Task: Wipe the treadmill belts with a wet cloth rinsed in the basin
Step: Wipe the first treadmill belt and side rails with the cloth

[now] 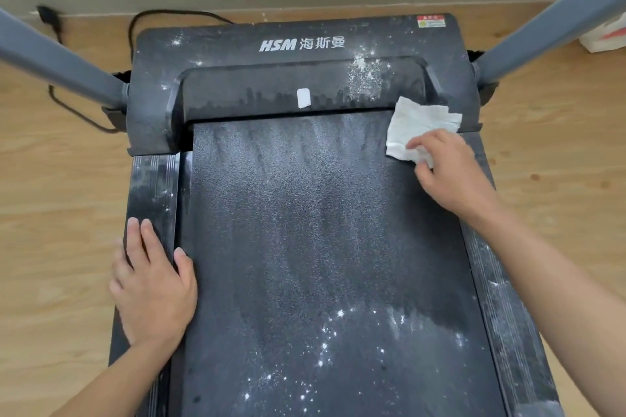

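The black treadmill belt (pixel 305 230) fills the middle of the view, streaked with pale dust and white specks toward its near end. A white cloth (pixel 418 122) lies at the belt's far right corner, partly on the motor cover. My right hand (pixel 450 176) presses on the cloth's near edge, fingers curled over it. My left hand (pixel 152 284) rests flat on the left side rail (pixel 152 186), fingers straight, thumb on the belt's edge. No basin is in view.
The motor cover (pixel 298 44) carries white powder at its right side and a small white tag at its centre. Two grey uprights (pixel 57 68) (pixel 555 20) slant out left and right. A black power cord (pixel 135 27) lies on the wooden floor by the wall.
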Tool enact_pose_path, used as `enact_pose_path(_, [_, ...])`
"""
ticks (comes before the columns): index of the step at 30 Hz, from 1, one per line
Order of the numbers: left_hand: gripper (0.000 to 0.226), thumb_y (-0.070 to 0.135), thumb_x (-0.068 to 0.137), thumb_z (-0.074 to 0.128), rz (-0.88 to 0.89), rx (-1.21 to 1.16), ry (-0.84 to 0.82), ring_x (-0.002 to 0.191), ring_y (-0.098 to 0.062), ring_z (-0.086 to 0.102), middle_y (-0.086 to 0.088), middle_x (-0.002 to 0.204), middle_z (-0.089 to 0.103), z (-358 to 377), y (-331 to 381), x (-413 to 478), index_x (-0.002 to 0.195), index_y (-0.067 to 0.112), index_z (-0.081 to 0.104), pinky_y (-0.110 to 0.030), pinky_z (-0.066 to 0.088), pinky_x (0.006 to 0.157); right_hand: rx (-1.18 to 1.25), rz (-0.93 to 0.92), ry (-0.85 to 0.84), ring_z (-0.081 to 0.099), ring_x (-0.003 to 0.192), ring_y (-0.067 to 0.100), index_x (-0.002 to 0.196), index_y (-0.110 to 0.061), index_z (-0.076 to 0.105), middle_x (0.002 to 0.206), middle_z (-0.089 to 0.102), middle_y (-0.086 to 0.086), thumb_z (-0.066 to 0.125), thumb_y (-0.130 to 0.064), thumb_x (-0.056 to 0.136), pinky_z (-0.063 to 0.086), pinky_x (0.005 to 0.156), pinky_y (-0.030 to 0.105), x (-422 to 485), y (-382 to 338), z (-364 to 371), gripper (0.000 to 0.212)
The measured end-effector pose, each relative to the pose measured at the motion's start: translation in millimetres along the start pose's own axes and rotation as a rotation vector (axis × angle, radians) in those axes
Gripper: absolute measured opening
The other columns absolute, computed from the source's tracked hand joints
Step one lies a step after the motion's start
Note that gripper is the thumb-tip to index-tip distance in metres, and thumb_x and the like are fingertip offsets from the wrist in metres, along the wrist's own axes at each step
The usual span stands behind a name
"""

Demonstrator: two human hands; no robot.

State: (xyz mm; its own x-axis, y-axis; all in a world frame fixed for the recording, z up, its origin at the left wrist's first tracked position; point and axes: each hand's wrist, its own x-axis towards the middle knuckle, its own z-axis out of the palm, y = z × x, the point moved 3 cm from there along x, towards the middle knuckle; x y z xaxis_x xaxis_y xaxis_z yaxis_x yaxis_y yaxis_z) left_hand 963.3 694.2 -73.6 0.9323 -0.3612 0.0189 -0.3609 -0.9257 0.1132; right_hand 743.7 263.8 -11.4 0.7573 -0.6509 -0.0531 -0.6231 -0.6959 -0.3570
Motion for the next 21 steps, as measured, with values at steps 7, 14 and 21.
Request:
enact_pose_path(7, [0.069,0.039,0.102,0.032,-0.013,0.004,-0.049,0.147,-0.046,0.033,-0.01,0.172,0.021,0,1,1,0.163,0.008,0.024,-0.067,0.042,0.095,0.004,0.264,-0.085,-0.009,0.163,0.029,0.166,-0.001,0.001,0.175,-0.01,0.018,0.04,-0.063,0.105,-0.006,0.13,0.045,43,-31,56,0.095])
enact_pose_path(14, [0.069,0.039,0.102,0.034,-0.015,0.024,-0.091,0.15,-0.043,0.03,-0.008,0.173,0.018,-5,1,4,0.164,0.009,0.024,-0.064,0.045,0.097,0.081,0.306,-0.057,-0.02,0.161,0.029,0.164,0.003,-0.01,0.174,-0.015,0.02,0.036,-0.084,0.093,-0.012,0.13,0.049,55,-134,99,0.121])
enact_pose_path(21, [0.07,0.041,0.104,0.032,-0.025,0.044,-0.112,0.153,-0.04,0.027,-0.005,0.175,0.011,-6,0,5,0.166,0.011,0.02,-0.056,0.042,0.103,-0.018,-0.018,-0.226,-0.024,0.159,0.031,0.163,0.002,-0.014,0.172,-0.021,0.02,0.024,-0.087,0.091,-0.01,0.13,0.049,54,-296,160,0.12])
